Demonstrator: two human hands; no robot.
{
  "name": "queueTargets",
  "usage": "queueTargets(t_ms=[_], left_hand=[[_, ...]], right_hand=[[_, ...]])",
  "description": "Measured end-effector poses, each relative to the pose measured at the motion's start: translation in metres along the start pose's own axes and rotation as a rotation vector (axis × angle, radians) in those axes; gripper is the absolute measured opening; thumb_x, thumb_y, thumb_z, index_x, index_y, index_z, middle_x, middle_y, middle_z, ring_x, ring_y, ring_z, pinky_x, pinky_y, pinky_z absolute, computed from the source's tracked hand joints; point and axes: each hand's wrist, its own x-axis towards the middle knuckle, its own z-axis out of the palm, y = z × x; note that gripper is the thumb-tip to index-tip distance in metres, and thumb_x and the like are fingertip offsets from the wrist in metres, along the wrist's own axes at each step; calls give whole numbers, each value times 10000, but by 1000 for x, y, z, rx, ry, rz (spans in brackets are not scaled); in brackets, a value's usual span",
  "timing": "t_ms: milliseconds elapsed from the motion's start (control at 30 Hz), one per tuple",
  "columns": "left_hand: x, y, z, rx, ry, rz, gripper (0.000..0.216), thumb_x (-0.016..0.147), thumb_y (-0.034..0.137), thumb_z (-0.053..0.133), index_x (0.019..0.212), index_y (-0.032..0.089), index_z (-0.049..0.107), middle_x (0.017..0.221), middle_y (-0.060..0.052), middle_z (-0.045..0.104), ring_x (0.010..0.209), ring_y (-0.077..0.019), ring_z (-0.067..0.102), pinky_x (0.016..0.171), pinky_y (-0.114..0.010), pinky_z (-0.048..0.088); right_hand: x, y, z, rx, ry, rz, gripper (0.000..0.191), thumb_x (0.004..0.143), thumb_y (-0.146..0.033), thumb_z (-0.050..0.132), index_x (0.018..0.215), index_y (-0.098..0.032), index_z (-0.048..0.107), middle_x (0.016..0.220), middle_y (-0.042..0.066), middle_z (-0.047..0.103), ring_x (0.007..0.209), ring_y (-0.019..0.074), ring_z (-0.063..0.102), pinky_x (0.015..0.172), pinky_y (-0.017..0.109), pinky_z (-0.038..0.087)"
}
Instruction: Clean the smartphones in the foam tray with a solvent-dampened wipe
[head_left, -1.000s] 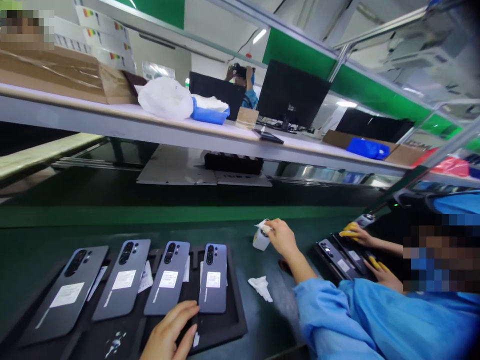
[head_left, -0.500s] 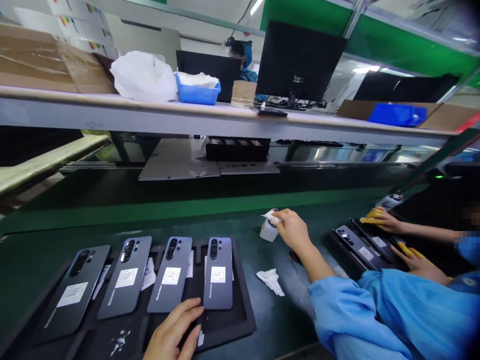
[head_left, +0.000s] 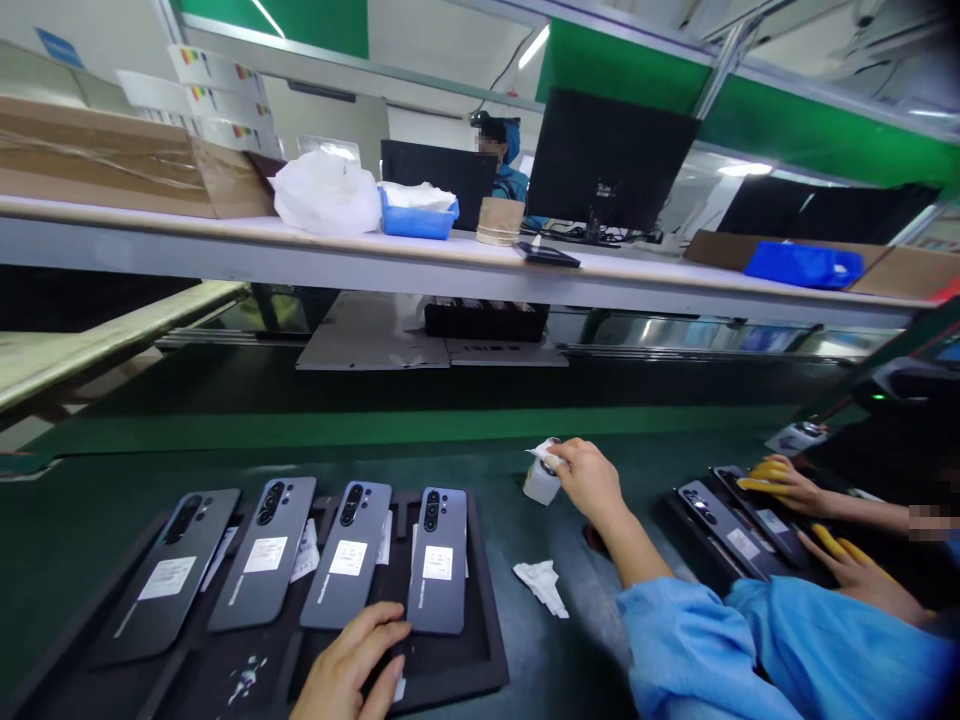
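Note:
My right hand [head_left: 592, 482] pinches a white wipe [head_left: 543, 449] at the top of a small white bottle [head_left: 538, 487]. My left hand [head_left: 352, 660] lies over the front of a black foam tray [head_left: 489, 645], its fingers apart and its fingertips at the lower left corner of the rightmost phone [head_left: 437, 608]. To the left are three more dark blue-grey phones, including one [head_left: 337, 600] beside my fingers. All lie back up in a row, each with a white label. A crumpled white wipe [head_left: 541, 585] is on the green work surface between tray and right arm.
At the right, a co-worker's hand [head_left: 787, 483] with yellow finger covers works at another tray with phones [head_left: 739, 540]. Above the bench runs a shelf [head_left: 300, 255] bearing a monitor [head_left: 600, 165], a blue bin [head_left: 420, 220] and cardboard boxes. A black tray [head_left: 487, 322] sits beneath it.
The view has shifted, so the scene sits slightly lower in the picture. My right hand still has the wipe at the bottle's top. My left hand stays beside the rightmost phone.

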Motion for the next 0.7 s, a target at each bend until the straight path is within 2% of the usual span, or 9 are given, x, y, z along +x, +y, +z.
queueTargets(t_ms=[133,233,267,333,400,467,567,700], left_hand=[[12,12,-18,3,-60,-22,241,928,242,481,1112,278,632,1138,-34,662,1034,-156,654,895,-213,540],[30,21,-31,36,-231,62,308,912,211,496,1191,270,610,1252,-46,614,1142,-209,584,968,-329,518],[38,22,-33,38,-312,104,346,896,223,529,1233,278,589,1316,-42,576,1204,-239,539,1006,-386,491],[54,20,-32,18,-465,184,450,868,298,602,1313,292,535,1428,-43,481,1314,-304,427,1081,-511,387],[67,14,-26,-40,-574,251,533,863,433,618,1363,295,493,1487,-64,403,1368,-344,340,1115,-575,289],[76,5,-19,-110,-628,289,568,878,536,567,1386,299,471,1514,-77,357,1395,-348,288,1128,-580,242],[79,-7,-11,-176,-636,295,528,921,514,507,1403,307,449,1533,-65,323,1424,-323,229,1143,-567,208],[74,-14,-7,-195,-612,298,515,939,488,481,1411,288,439,1536,-68,317,1432,-293,216,1166,-533,184]], right_hand=[[-9,-6,-8,59,94,7,221,880,-248,540,1017,-220,712,1018,38,640,962,205,566,767,289,431],[-25,-44,-2,274,160,-158,218,882,-254,536,1007,-208,709,1007,44,641,946,183,568,833,290,442],[-31,-64,4,351,145,-242,212,887,-249,537,1003,-209,709,994,46,641,936,177,564,845,292,437],[-41,-109,22,438,31,-390,193,898,-237,551,1007,-210,708,958,52,638,913,173,547,831,296,424],[-45,-149,43,387,-84,-477,169,870,-209,609,998,-243,713,928,38,634,901,180,522,836,326,385],[-44,-174,60,294,-183,-545,180,834,-169,647,966,-271,716,904,22,625,887,181,498,841,349,349],[-41,-177,68,241,-254,-579,192,837,-151,648,951,-293,708,893,3,610,893,175,479,923,391,303],[-57,-152,60,258,-203,-511,230,847,-131,608,995,-289,687,871,3,595,895,178,479,1032,467,211]])
